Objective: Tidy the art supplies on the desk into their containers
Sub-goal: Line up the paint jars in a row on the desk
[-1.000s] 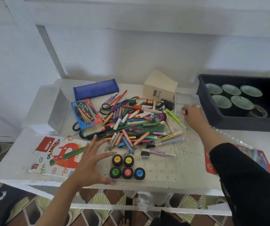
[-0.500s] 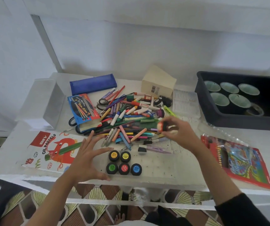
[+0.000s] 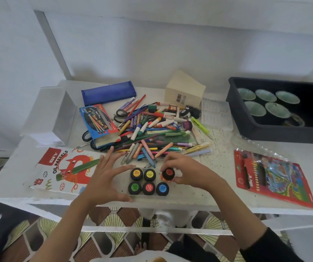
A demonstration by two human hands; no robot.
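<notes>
- Two bare hands are seen in the lower middle of the frame, at the near edge of the white desk (image 3: 199, 197).
- The left hand (image 3: 106, 178) is held with its fingers straight and spread. Nothing is grasped by it. It is placed just beside the left end of a clear tray (image 3: 124, 183); whether the tray is touched cannot be told.
- The right hand (image 3: 187, 173) is curled round an orange-lidded paint pot (image 3: 168, 174), which is pinched between thumb and fingers at the upper right corner of the tray. Whether the pot is already seated there cannot be told.
- Five other paint pots (image 3: 148, 187) are stood in the tray in two rows: two yellowish lids behind, and green, red and blue lids in front.
- An oil pastels box (image 3: 57, 167) is laid flat at the lower left of the frame.
- A red pack of colour pencils (image 3: 271, 178) in a plastic sleeve is laid flat at the right.
- A heap of markers, crayons and pens (image 3: 157, 133) is piled in the middle, just behind the hands, with a blue pencil box (image 3: 99, 123) leaned on its left side.
- Farther up, a blue pencil case (image 3: 108, 92) and a pale wooden box (image 3: 185, 90) are seen near the wall.
- A black bin (image 3: 276, 133) with green cups inside is placed at the upper right.
</notes>
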